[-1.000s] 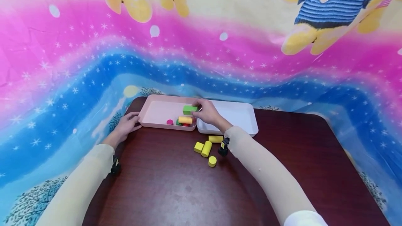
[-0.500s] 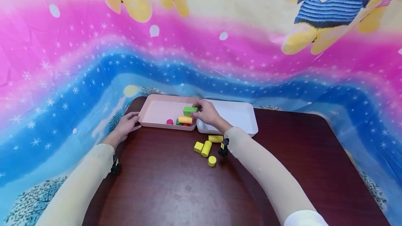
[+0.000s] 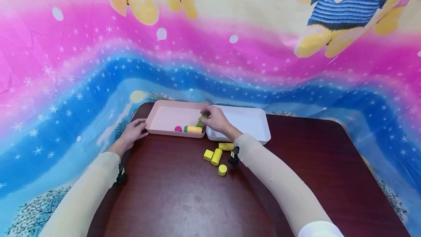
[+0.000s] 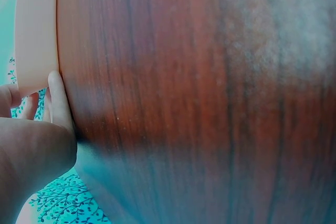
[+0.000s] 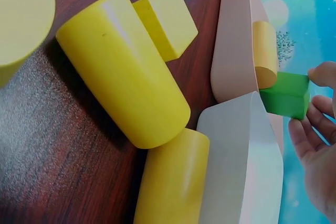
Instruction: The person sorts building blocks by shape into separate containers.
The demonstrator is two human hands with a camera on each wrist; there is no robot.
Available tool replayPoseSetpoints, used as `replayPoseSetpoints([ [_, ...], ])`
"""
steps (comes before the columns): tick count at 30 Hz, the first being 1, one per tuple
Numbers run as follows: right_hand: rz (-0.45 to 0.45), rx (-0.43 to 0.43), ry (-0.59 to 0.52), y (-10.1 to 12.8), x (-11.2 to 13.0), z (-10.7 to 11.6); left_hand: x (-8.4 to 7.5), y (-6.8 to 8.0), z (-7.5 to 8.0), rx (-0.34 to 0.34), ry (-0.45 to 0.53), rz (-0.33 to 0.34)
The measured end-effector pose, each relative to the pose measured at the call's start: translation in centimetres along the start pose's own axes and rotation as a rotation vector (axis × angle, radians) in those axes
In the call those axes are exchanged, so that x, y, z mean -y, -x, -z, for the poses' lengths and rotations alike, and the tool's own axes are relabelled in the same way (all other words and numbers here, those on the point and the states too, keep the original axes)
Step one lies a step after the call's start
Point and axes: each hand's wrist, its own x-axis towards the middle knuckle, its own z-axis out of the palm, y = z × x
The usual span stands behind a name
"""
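Head view shows your right hand (image 3: 215, 120) at the far right corner of the pink tray (image 3: 164, 114), fingers pinching a green block (image 3: 200, 121) just over the tray's floor. Right-wrist view confirms the grip: your fingertips (image 5: 321, 75) close on the green block (image 5: 286, 94), which sits beyond the pink tray's wall (image 5: 231, 51) and next to a yellow cylinder (image 5: 265, 53) lying inside that tray. In the head view that yellow cylinder (image 3: 194, 130) lies along the near wall of the pink tray, with a small magenta piece (image 3: 178, 128) to its left; something green shows at the cylinder's left end, too small to tell what it is. A white tray (image 3: 250, 120) stands touching the pink one on its right. Your left hand (image 3: 133, 131) rests against the left near corner of the pink tray; the left-wrist view shows the thumb (image 4: 59, 100) straight and pressed to the tray's rim (image 4: 34, 30) at the table (image 4: 210, 98) edge, gripping nothing. On the table near you, in front of the trays, lie four yellow pieces close together: a cube (image 3: 208, 154), a long cylinder (image 3: 216, 156) touching it, another cylinder (image 3: 225, 146) close to the white tray, and a short cylinder (image 3: 222, 170) standing nearest you.
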Motion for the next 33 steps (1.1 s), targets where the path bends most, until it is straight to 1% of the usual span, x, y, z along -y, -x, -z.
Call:
replayPoseSetpoints([
  [2, 0.004, -0.005, -0.006, 0.1, 0.0, 0.1, 0.1, -0.1, 0.0, -0.001, 0.001, 0.002],
  [8, 0.015, -0.021, -0.023, 0.3, 0.1, 0.6, 1.6, -1.3, 0.4, -0.02, -0.021, -0.017],
  [10, 0.015, -0.022, -0.017, 0.4, 0.1, 0.9, 1.7, -1.5, 0.5, -0.026, -0.029, -0.021],
  [13, 0.013, -0.02, -0.002, 0.6, 0.1, 1.3, 1.3, -1.1, 0.4, -0.023, -0.031, -0.023],
  [18, 0.028, -0.018, 0.005, 1.0, 0.1, 2.1, -0.1, 0.2, 0.0, -0.003, -0.021, -0.019],
  [22, 0.054, -0.021, -0.003, 1.4, 0.0, 2.6, -0.3, 0.4, 0.0, 0.008, -0.019, -0.019],
  [29, 0.075, -0.009, 0.04, 2.4, -0.7, 3.4, 1.4, -1.1, 0.5, -0.004, -0.012, -0.033],
  [33, 0.088, 0.002, 0.039, 3.1, -1.1, 3.9, 2.2, -1.7, 0.7, -0.014, -0.024, -0.04],
])
